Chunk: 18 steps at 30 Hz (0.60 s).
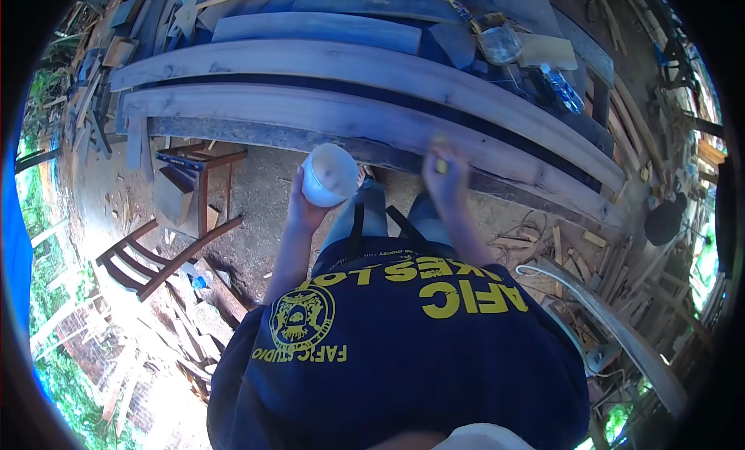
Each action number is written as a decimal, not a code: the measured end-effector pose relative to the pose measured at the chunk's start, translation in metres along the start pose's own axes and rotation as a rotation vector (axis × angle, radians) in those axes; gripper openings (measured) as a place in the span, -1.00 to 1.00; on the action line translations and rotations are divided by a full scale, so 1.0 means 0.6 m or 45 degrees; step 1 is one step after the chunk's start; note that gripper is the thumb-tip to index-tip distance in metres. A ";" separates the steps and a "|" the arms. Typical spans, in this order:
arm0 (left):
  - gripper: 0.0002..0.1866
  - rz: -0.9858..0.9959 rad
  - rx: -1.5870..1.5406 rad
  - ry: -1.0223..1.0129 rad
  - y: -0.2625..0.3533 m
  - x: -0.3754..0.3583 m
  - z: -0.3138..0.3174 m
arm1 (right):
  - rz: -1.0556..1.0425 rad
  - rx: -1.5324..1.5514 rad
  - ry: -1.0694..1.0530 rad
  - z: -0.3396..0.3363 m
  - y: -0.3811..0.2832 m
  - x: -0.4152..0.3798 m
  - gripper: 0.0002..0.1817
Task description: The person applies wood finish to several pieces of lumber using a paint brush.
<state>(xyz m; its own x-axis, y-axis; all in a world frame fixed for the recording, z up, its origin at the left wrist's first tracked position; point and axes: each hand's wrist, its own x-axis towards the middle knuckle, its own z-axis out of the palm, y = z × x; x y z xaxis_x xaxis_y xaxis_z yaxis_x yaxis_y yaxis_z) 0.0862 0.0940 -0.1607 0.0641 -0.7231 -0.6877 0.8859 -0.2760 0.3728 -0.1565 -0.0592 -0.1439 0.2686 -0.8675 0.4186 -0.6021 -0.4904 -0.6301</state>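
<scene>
My left hand (pixel 307 207) is wrapped round the side of a white plastic tub (pixel 330 176), held in front of the bench; its inside looks pale. My right hand (pixel 447 184), smeared by motion, is closed round a small object with a yellow end (pixel 441 166); its kind cannot be made out. That hand is close to the front edge of the nearer long wooden board (pixel 310 108). Behind this one lies a second long board (pixel 334 58), roughly parallel, with a dark gap between them.
Further back on the bench are loose planks (pixel 318 31), a clear plastic container (pixel 499 45) and a plastic bottle (pixel 562 89). A wooden chair (pixel 167 256) lies at the left. Wood scraps (pixel 535 240) litter the ground, with a curved wooden piece (pixel 613 326) at the right.
</scene>
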 end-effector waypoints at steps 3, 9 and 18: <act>-0.27 0.081 -0.029 0.041 -0.008 0.008 -0.012 | 0.330 0.653 -0.101 0.081 -0.067 0.008 -0.90; -0.23 0.431 0.097 0.015 -0.020 -0.018 0.016 | 1.018 1.336 -0.456 -0.030 -0.136 0.034 -0.80; -0.14 0.279 -0.014 -0.491 -0.025 -0.025 0.092 | 0.859 1.510 -0.883 -0.072 -0.147 0.040 -0.80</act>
<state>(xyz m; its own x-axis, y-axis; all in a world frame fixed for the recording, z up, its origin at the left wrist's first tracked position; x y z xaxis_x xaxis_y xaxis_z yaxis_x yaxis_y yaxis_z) 0.0468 0.0740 -0.1215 0.0772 -0.9477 -0.3097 0.8755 -0.0842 0.4758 -0.1294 -0.0331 -0.0500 0.6901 -0.6502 -0.3178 0.0865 0.5101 -0.8557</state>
